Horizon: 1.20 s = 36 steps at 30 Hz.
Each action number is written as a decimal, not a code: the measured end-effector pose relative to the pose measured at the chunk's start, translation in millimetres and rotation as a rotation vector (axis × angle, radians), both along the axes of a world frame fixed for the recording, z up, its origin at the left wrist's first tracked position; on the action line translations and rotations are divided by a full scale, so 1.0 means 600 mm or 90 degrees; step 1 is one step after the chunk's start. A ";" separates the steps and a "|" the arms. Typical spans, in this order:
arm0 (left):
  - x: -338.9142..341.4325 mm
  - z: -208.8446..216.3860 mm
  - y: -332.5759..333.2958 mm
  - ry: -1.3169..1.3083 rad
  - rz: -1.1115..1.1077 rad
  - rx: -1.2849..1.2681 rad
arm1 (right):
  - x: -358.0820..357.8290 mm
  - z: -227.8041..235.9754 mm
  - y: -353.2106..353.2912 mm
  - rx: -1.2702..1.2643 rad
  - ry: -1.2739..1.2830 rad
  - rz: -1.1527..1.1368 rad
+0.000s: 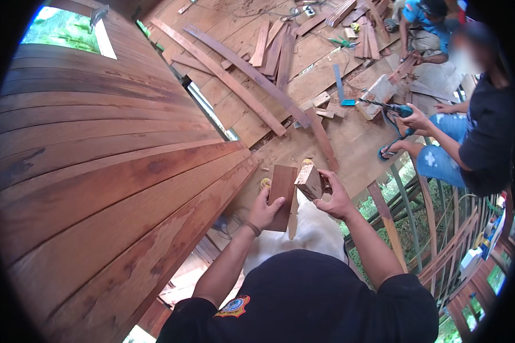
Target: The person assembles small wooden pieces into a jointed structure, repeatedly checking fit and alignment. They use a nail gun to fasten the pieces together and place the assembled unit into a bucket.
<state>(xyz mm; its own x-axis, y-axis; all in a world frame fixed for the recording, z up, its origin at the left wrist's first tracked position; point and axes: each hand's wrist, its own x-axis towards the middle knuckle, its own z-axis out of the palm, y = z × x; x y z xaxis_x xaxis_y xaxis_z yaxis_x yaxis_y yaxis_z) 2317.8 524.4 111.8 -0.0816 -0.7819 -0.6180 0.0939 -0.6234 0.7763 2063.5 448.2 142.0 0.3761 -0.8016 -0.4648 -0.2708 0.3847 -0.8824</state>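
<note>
- A flat reddish-brown board is grasped in the left grip, with the thumb pressed on its face.
- A short wooden block is clasped in the right grip; a pale, rough face and a darker side are shown.
- The board and the block are held side by side in front of the light trousers; whether they touch cannot be told.
- A narrow pale strip is seen just beside the board's right edge; how it is supported cannot be made out.
- The left side is filled by a wall of overlapping brown planks, in which a window opening is set.
- On the wooden floor, a long purplish plank is laid near other boards, and a blue square is placed among offcuts.
- To the right, a drill with a long bit is held by a co-worker in a dark shirt and denim shorts.
- Beyond, a reddish wood strip is handled by a second co-worker in blue.
</note>
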 end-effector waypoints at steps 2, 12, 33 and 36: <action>0.013 0.049 -0.012 0.020 -0.034 -0.055 | 0.012 0.059 0.022 -0.171 0.072 0.013; 0.049 0.211 -0.047 0.252 -0.123 -0.078 | 0.063 0.215 0.072 -0.484 0.131 -0.061; 0.022 0.311 -0.056 -0.188 -0.331 -0.346 | 0.095 0.239 0.164 -0.019 -0.330 -0.333; 0.011 0.338 -0.065 -0.251 -0.409 -0.327 | 0.086 0.242 0.180 -0.006 -0.378 -0.362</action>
<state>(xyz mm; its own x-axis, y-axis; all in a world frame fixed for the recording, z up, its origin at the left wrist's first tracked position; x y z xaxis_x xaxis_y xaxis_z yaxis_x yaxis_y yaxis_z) 2324.2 485.3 314.7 -0.4533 -0.8458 -0.2815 -0.4827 -0.0326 0.8752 2115.2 555.9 287.2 0.0917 -0.9468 -0.3086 0.4760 0.3139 -0.8215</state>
